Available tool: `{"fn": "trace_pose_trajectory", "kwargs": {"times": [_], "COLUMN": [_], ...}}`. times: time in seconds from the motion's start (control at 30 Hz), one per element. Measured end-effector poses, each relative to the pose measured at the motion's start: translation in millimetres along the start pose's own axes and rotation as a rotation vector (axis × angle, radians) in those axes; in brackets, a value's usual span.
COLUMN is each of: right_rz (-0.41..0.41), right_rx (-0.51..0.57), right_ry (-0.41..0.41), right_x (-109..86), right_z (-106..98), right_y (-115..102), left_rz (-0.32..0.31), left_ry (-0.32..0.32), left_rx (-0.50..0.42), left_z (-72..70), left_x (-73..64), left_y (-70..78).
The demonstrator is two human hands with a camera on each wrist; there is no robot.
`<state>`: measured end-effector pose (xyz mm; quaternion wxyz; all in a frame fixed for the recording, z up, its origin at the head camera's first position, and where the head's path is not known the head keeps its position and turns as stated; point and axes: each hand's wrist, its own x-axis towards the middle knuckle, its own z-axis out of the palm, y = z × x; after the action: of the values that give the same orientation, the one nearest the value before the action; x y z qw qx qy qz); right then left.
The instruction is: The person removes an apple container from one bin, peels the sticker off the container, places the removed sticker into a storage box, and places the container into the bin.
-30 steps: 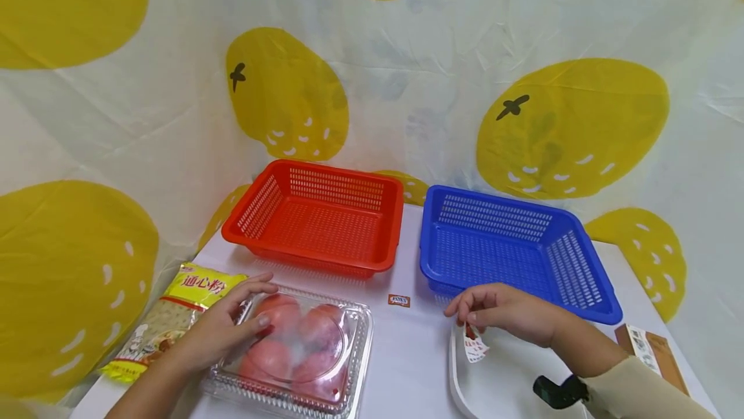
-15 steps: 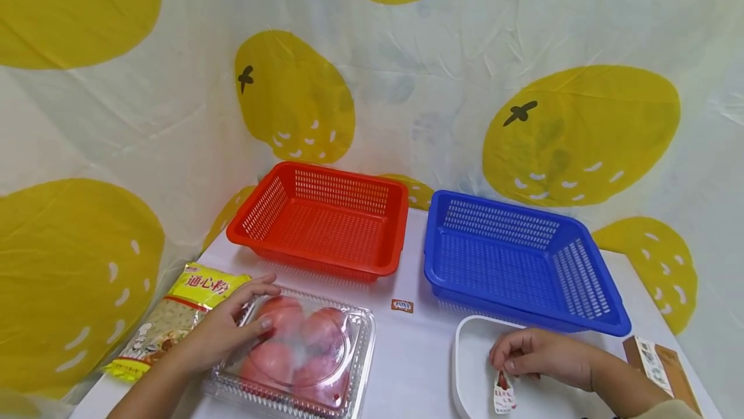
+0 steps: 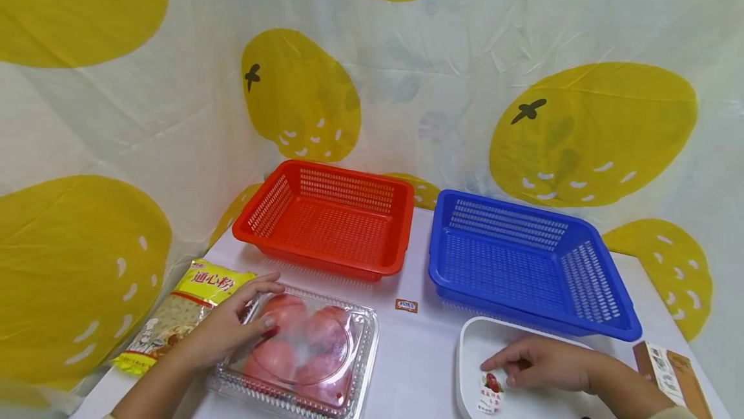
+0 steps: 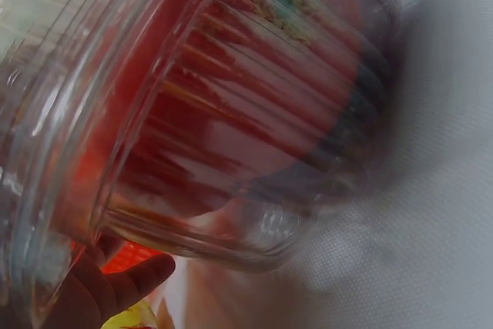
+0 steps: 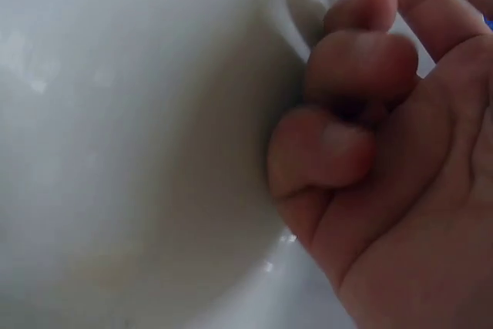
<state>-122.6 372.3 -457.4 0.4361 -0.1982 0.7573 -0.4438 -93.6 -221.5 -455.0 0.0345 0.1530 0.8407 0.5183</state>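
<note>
My left hand (image 3: 229, 328) lies on the near-left top of a clear plastic clamshell box (image 3: 366, 354), fingers relaxed and spread. Several round red fruits (image 3: 325, 328) show through its lid, and the box's ribbed side fills much of the left wrist view. Over a white tray (image 3: 461, 357), my right hand (image 3: 549, 364) has its index finger stretched out and its thumb apart, with the other fingers curled inward (image 5: 320, 152) and holding nothing. Right by those fingertips, a small white packet (image 3: 490, 399) with a red fruit picture and red lettering lies in the tray.
A red perforated basket (image 3: 325, 267) stands at back left, a blue one (image 3: 500, 309) at back right. A yellow pasta bag (image 3: 168, 322) lies left of the box. Between them sits a small orange-brown packet (image 3: 406, 305). A brown-and-white box (image 3: 671, 377) lies far right.
My right hand has carried the small white packet from over the tray's left rim down into the tray and let go of it. The left hand has stayed on the clamshell box.
</note>
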Motion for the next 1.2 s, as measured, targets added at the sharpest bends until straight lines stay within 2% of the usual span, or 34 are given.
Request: {"fn": "trace_pose_trajectory", "kwargs": {"times": [0.17, 0.4, 0.53, 0.7, 0.83, 0.97, 1.1, 1.2], "right_rz": [-0.030, -0.204, -0.209, -0.143, -0.202, -0.243, -0.178, -0.180], "right_rx": [-0.161, -0.313, -0.358, -0.337, -0.325, -0.264, -0.136, -0.001], "right_ry": [0.056, 0.069, 0.082, 0.095, 0.151, 0.230, 0.331, 0.391], "right_x": [-2.6, -5.3, -7.2, -8.1, -5.1, 5.5, 19.7, 32.0], "right_z": [6.3, 7.5, 4.8, 5.4, 12.4, 30.7, 55.3, 75.3], "right_y": [-2.2, 1.3, -0.2, -9.8, -32.4, -64.6, -93.9, -108.1], "left_rz": [0.017, -0.020, -0.032, -0.014, 0.062, 0.136, 0.118, 0.089], "left_ry": [0.003, -0.023, -0.060, -0.115, -0.118, -0.050, 0.034, 0.118], "left_rx": [0.010, 0.052, 0.105, 0.136, 0.166, 0.155, 0.072, 0.070], "left_z": [-0.6, -4.9, -9.0, -16.3, -29.3, -46.1, -60.5, -70.4], "left_x": [-0.1, 2.1, 2.8, 4.9, 11.9, 24.2, 35.0, 42.1], "left_y": [-1.6, 4.6, 9.1, 12.7, 14.0, 15.5, 21.0, 23.9]}}
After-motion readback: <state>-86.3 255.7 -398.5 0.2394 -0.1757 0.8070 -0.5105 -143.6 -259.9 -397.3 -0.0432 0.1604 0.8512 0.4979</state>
